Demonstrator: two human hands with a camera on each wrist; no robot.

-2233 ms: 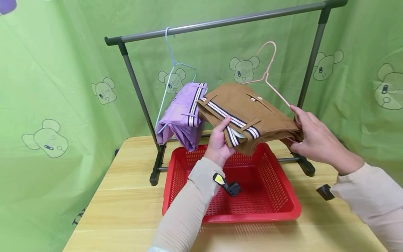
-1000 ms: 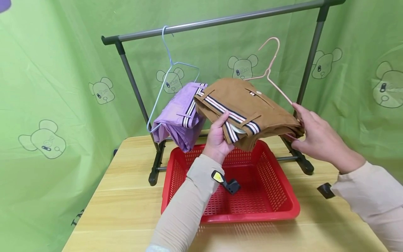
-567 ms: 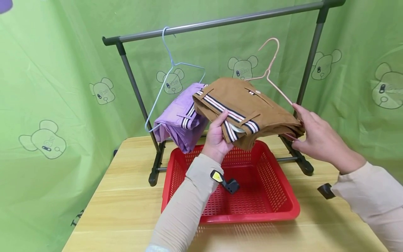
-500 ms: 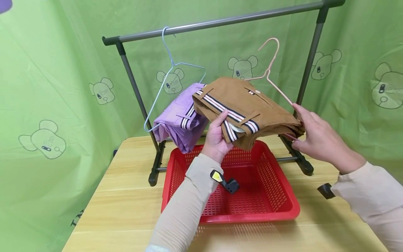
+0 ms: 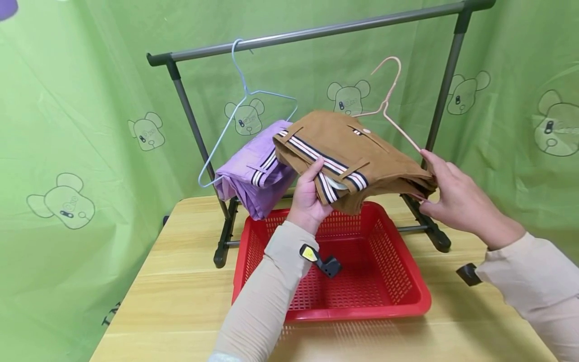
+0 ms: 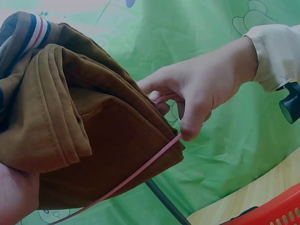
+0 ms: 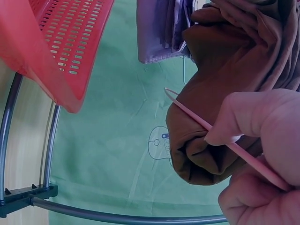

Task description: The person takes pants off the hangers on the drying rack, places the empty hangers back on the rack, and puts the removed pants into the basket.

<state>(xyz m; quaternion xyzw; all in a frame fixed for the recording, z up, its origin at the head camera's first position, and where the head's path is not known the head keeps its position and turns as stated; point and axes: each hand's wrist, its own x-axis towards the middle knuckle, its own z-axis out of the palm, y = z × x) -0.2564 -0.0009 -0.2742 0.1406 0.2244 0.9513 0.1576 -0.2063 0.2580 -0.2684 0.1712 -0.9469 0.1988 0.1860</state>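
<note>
My left hand [image 5: 309, 193] grips the folded brown trousers [image 5: 362, 158] at their striped waistband end, thumb on top across the stripes, fingers curled underneath. My right hand [image 5: 454, 196] pinches the thin pink hanger [image 5: 390, 103] where its wire meets the other end of the fold, thumb and forefinger tight on the rod (the wrist view shows the wire running between them). The trousers are thick cotton twill, folded several layers deep over the hanger's bar, held in the air above the far rim of the red basket [image 5: 407, 296]. The basket is perforated plastic, rectangular, sitting mid-worktop [image 5: 181, 301] on pale wood grain. Just left of my bundle, purple trousers [image 5: 251, 176] with the same striped band hang on a blue wire hanger [image 5: 244, 95] from the grey metal rail [image 5: 316, 32] at the worktop's far edge.
</note>
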